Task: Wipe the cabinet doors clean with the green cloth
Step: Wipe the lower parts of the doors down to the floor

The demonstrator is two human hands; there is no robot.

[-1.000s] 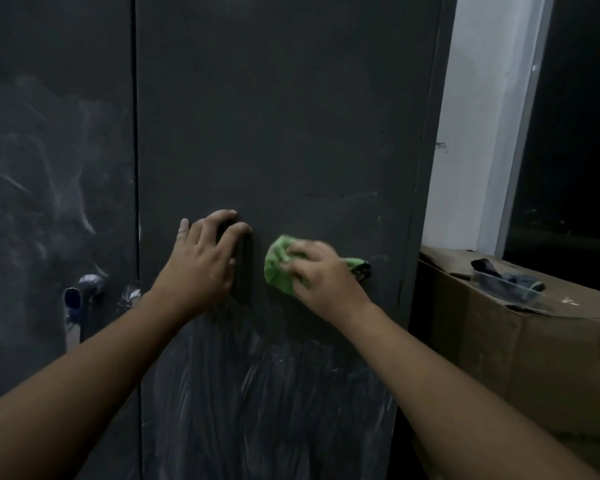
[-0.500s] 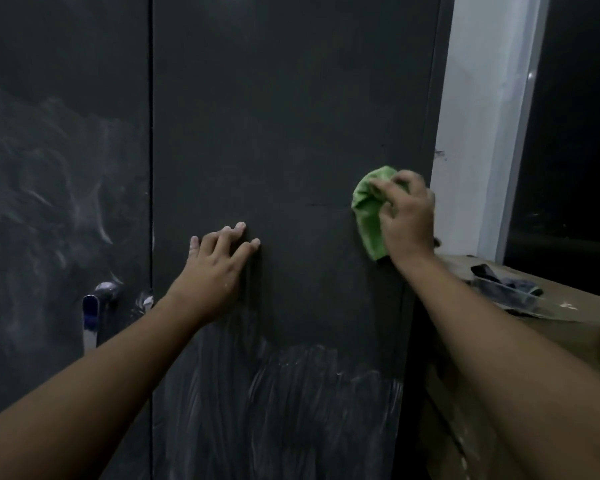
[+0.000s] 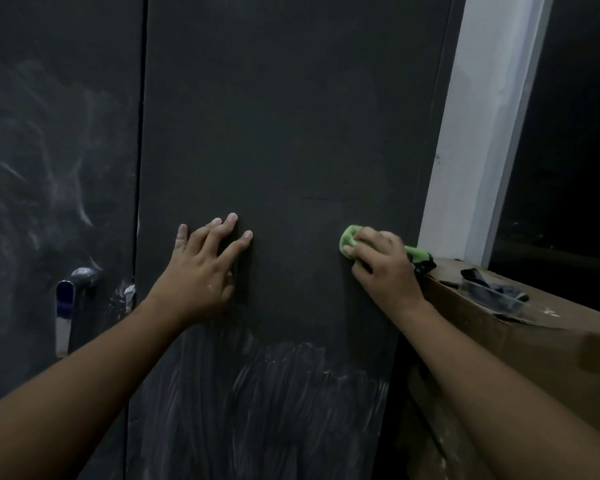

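Right grip curled round green cloth, pressing it on cabinet door; left grip flat, fingers spread, on same door.

Right hand grips green cloth against cabinet door; left hand apparently lies flat.

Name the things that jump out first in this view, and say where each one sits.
The bright green cloth stands out most, bunched under the right hand near the right edge of the dark right cabinet door. The left hand lies flat with spread fingers on the same door, nearer its left edge. Whitish smears streak that door's lower part, below both hands, and cloud the left door too.
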